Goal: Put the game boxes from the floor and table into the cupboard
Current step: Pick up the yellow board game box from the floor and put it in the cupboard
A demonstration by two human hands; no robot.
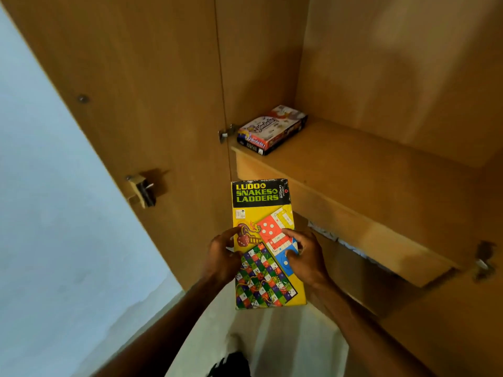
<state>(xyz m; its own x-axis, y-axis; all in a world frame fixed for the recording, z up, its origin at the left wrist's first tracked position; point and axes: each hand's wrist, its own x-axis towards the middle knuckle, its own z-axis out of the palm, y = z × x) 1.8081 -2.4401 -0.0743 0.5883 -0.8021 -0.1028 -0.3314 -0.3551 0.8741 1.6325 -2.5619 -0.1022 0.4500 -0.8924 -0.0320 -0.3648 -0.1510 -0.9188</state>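
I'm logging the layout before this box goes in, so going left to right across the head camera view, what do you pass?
Pale wall → door latch → left hand → Ludo box → right hand → hinge at the far right.

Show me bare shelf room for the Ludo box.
The shelf is bare everywhere right of the small game box, front to back. Only its left end, by the hinge, is taken. The left hand and right hand hold the Ludo box below its front edge.
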